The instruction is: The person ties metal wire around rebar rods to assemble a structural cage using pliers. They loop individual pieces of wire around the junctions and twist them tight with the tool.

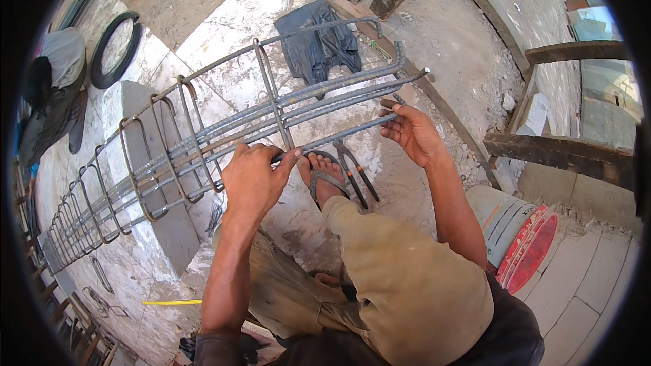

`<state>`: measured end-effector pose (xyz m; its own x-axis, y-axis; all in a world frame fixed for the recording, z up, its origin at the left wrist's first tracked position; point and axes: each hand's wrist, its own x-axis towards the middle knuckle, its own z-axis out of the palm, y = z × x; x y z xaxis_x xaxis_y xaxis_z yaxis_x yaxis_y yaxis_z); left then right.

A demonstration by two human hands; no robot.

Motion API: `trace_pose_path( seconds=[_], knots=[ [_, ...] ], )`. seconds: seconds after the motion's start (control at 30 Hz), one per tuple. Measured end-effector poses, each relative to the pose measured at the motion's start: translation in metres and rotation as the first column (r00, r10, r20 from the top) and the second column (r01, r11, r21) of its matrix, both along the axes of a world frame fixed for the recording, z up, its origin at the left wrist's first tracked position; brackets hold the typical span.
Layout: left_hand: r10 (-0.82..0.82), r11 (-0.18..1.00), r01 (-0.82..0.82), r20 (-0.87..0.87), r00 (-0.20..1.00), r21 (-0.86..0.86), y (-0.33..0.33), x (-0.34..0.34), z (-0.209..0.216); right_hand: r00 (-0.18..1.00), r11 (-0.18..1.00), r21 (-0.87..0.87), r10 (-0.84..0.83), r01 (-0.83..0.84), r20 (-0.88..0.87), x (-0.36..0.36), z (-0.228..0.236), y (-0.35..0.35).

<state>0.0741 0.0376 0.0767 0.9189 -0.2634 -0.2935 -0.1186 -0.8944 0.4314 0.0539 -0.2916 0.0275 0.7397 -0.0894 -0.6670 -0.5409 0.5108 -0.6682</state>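
A long rebar cage [203,137] with several bent stirrups runs from the far left to in front of me. My left hand [256,179] is closed on its near lower rebar, by a stirrup. My right hand [415,137] has its fingers curled round the same rebar [349,132] near its right end; the exact grip is partly hidden. Beside it, the upper bars end in bent hooks [397,61]. Under the bars lie pincers [357,175] with black and orange handles, next to my sandalled foot [322,179].
A concrete block [166,230] stands under the cage. Beyond lie a black plastic bag [319,37] and a black coil [102,61]. To the right are a tipped bucket [505,227] with a red rim and wooden beams [556,150]. A yellow strip [173,303] lies lower left.
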Motion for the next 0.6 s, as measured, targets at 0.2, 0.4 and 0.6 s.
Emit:
trace_pose_path(
  seconds=[0.2, 0.4, 0.6],
  knots=[
    [-0.053, 0.998, 0.052, -0.042, 0.998, -0.024, -0.004, 0.010, 0.010, 0.966, 0.972, -0.135, 0.164, -0.193, -0.200, 0.035, -0.010, -0.023],
    [-0.094, 0.992, 0.103, 0.129, 0.987, -0.067, 0.000, -0.006, -0.021, 0.983, 0.918, -0.364, 0.112, -0.159, -0.146, 0.022, -0.028, -0.012],
    [-0.063, 0.996, 0.073, 0.190, 0.980, -0.047, -0.001, -0.012, -0.028, 0.993, 0.942, -0.313, 0.111, -0.121, -0.049, 0.015, -0.027, -0.015]
  ],
)
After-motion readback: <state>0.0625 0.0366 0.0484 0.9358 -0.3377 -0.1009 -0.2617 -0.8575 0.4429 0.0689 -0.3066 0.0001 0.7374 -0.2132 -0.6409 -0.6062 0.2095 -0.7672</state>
